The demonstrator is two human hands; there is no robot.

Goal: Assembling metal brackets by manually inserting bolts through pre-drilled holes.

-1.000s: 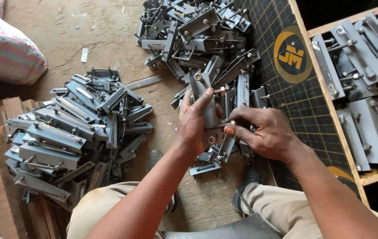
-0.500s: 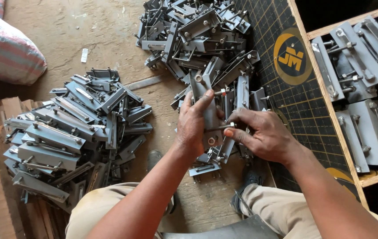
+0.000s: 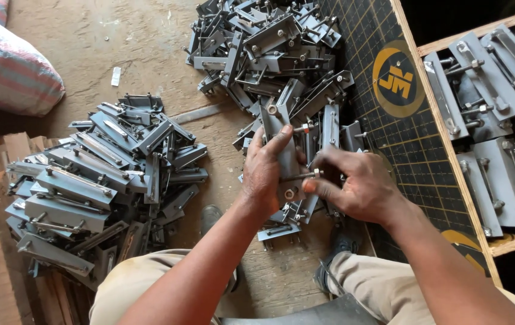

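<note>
My left hand (image 3: 265, 171) grips a grey metal bracket (image 3: 284, 153) held upright over the floor. My right hand (image 3: 354, 183) pinches a bolt (image 3: 303, 175) that sticks sideways out of the bracket's lower part. A second bolt with a red tip (image 3: 301, 128) juts from the bracket higher up. Both hands are above the near edge of a heap of similar grey brackets (image 3: 269, 48).
Another pile of grey brackets (image 3: 98, 177) lies at the left on the dusty floor. A wooden crate (image 3: 444, 138) at the right holds more brackets (image 3: 498, 102). A dark grid mat with a round yellow emblem (image 3: 384, 120) lies between. A striped sack (image 3: 7, 66) sits at top left.
My right hand's fingers have shifted slightly on the bolt. The bracket and my left hand stay almost in place.
</note>
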